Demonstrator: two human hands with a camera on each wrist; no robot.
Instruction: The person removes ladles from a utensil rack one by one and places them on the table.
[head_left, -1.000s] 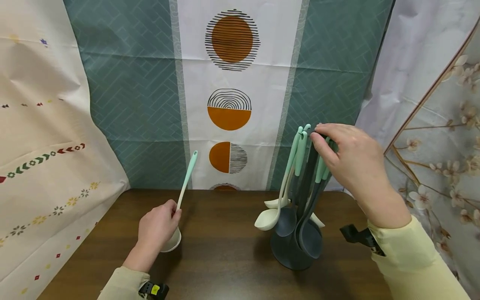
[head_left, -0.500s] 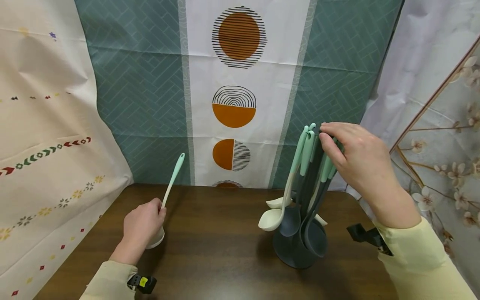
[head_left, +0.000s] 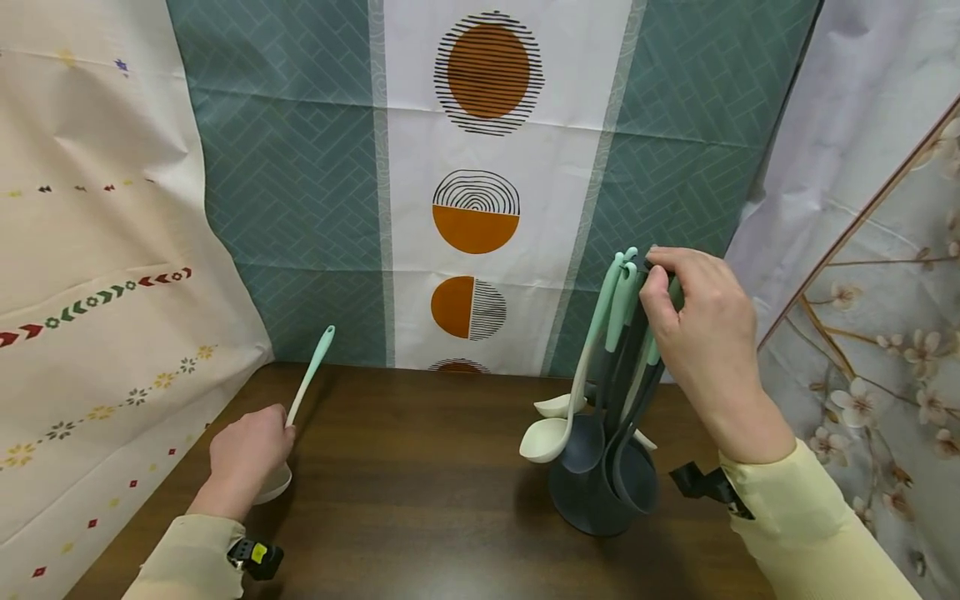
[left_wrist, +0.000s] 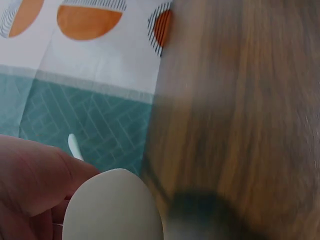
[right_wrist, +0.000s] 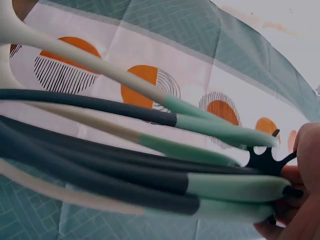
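Observation:
At the left of the head view my left hand [head_left: 251, 454] grips a white ladle [head_left: 302, 390] with a mint-green handle. Its handle leans up and to the right. Below my fist part of its pale bowl [left_wrist: 115, 210] shows, close up in the left wrist view. On the right, my right hand [head_left: 705, 342] holds the top of a dark utensil stand [head_left: 592, 504] between thumb and fingers. White and dark grey utensils with mint handles hang around it, among them a white ladle [head_left: 544, 439] and a dark one [head_left: 636, 477]. The right wrist view shows the stand's black hooks [right_wrist: 265, 161] beside my fingers.
A brown wooden table [head_left: 420, 500] lies under everything. Behind it hangs a green and white cloth [head_left: 300, 208] with orange circles. Patterned cloths close in the left side [head_left: 97, 250] and the right side [head_left: 877, 333].
My left hand has moved left with the ladle, away from the stand. My right hand has stayed at the top of the stand, its wrist turned slightly. The head view has shifted a little.

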